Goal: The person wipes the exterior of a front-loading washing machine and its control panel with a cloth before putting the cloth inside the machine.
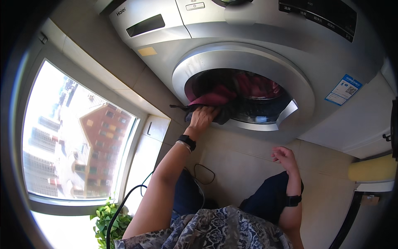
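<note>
My left hand (203, 117) is closed on a bundle of clothing at the lower left of the washing machine's round door (199, 54). The bundle shows a maroon garment (213, 97) and a black garment (226, 114), and it covers part of the silver rim. A thin dark strap or cord sticks out to its left. More reddish cloth (253, 85) shows within the dark round window; whether glass lies in front of it I cannot tell. Above my right knee hovers my right hand (284, 157), empty, with loosely bent fingers apart.
A bright window (78, 137) and its ledge run along the left, with a green plant (110, 222) below. A black cable (124, 203) loops beside my left arm. Tiled floor (232, 153) lies before the machine. At far right is a yellow roll-shaped thing (373, 169).
</note>
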The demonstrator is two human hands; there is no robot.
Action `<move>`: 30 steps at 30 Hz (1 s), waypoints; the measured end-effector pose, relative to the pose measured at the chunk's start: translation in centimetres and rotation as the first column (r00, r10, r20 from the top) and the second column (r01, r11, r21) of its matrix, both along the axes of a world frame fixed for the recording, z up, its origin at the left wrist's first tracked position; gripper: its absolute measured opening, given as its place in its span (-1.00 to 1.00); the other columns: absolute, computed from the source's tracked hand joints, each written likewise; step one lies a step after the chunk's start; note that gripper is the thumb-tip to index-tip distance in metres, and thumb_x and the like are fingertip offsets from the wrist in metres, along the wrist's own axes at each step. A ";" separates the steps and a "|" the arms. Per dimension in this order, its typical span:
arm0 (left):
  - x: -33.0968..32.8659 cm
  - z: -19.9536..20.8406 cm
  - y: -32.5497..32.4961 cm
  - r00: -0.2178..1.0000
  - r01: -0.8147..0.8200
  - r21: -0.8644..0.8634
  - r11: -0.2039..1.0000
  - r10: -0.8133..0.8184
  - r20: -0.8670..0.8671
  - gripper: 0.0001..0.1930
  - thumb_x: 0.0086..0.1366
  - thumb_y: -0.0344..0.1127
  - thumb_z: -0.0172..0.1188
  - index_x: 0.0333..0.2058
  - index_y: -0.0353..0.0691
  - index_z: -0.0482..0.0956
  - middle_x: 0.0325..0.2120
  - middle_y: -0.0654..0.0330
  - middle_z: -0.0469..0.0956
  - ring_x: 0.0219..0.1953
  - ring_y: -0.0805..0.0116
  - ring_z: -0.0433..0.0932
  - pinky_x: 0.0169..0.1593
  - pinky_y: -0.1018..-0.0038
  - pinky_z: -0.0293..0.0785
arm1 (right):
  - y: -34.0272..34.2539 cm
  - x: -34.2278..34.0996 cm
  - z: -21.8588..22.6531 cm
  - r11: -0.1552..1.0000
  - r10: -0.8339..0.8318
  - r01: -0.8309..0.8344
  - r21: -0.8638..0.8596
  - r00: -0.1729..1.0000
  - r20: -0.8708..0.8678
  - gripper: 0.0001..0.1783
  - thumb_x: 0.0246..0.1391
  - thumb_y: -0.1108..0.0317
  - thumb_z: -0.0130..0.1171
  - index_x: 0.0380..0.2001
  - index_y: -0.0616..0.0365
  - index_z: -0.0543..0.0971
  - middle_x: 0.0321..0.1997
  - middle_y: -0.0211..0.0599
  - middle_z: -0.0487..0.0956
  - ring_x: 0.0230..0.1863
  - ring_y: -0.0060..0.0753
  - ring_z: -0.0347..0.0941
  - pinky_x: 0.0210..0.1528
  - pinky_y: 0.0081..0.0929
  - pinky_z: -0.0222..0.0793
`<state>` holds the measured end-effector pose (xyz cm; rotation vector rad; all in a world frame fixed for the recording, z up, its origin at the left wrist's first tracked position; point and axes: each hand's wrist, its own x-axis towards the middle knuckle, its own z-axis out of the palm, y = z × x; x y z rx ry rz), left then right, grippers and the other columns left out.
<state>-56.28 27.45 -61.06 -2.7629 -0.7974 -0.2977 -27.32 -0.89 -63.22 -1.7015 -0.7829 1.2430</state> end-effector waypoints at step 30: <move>-3.6 12.2 1.6 0.888 0.128 0.150 0.980 -0.181 0.422 -0.40 -0.11 -0.35 0.19 0.04 -0.07 0.48 0.03 0.03 0.48 0.13 -0.06 0.37 0.16 0.09 0.26 | -0.1 0.1 -1.2 0.996 0.042 -0.036 -0.079 0.996 0.078 -0.78 0.13 0.51 0.09 -0.16 0.36 0.54 -0.34 -0.20 0.59 -0.35 -0.46 0.54 -0.34 -0.54 0.50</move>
